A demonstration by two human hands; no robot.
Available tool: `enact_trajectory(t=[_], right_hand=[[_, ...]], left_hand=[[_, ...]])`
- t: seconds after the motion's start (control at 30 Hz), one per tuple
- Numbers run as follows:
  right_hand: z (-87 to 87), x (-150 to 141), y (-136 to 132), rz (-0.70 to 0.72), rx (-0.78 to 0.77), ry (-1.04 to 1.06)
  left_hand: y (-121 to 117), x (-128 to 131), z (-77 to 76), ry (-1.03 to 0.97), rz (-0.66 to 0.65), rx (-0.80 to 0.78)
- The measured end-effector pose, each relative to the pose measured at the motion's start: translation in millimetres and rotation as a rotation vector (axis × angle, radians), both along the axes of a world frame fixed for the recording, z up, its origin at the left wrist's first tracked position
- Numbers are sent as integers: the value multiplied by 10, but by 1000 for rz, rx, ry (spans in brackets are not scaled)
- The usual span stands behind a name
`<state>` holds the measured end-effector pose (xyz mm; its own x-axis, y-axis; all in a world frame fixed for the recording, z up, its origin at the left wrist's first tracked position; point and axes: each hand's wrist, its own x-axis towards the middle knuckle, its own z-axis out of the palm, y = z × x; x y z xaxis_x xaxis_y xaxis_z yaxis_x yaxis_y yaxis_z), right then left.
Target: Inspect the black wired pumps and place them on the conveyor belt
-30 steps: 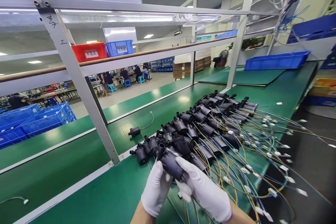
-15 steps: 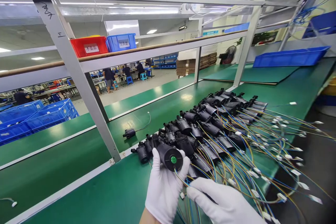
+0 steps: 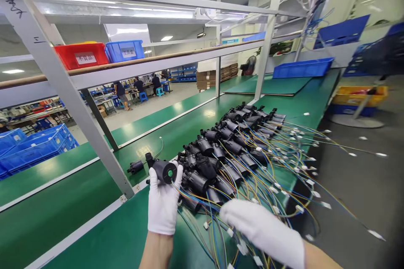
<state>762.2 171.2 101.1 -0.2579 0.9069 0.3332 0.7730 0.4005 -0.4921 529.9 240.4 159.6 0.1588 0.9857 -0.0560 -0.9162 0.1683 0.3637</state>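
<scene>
One white-gloved left hand (image 3: 163, 206) grasps a black motor (image 3: 160, 171) at seven o'clock, just shifted toward nine, so more of its wires (image 3: 197, 197) show; whether the right hand (image 3: 257, 225), at five, pinches them I can't tell. Other motors (image 3: 232, 147) crowd the green tabletop (image 3: 104, 235); a red bin (image 3: 81, 55) sits at ten.

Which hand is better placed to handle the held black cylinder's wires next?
Probably the right hand: its fingertips are near the wires trailing from the black cylinder, though whether it grips them is unclear. The left hand is occupied, cradling that cylinder.
</scene>
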Motion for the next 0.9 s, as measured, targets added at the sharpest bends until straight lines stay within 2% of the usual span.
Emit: enact_trajectory(t=[0.07, 0.2, 0.27, 0.4, 0.5, 0.63, 0.77, 0.9], right_hand=[[20, -69, 61, -10, -86, 39], [-68, -147, 145, 67, -185, -32], [-80, -118, 138, 75, -225, -40], [-42, 10, 99, 212, -380, -65], [-90, 105, 122, 148, -395, -72], [-311, 182, 109, 54, -382, -132], [-511, 236, -81, -61, -428, -96], [-530, 297, -343, -55, -444, 5]], left_hand=[[8, 28, -6, -19, 21, -29], [-5, 47, -17, -49, 63, -75], [-1, 43, -24, -57, 79, -91], [30, 53, -66, -64, 75, -151], [42, 102, -137, -27, 63, -182], [8, 224, -272, 46, 37, -201], [-86, 345, -388, 85, -45, -247], [-204, 390, -429, 110, -100, -264]])
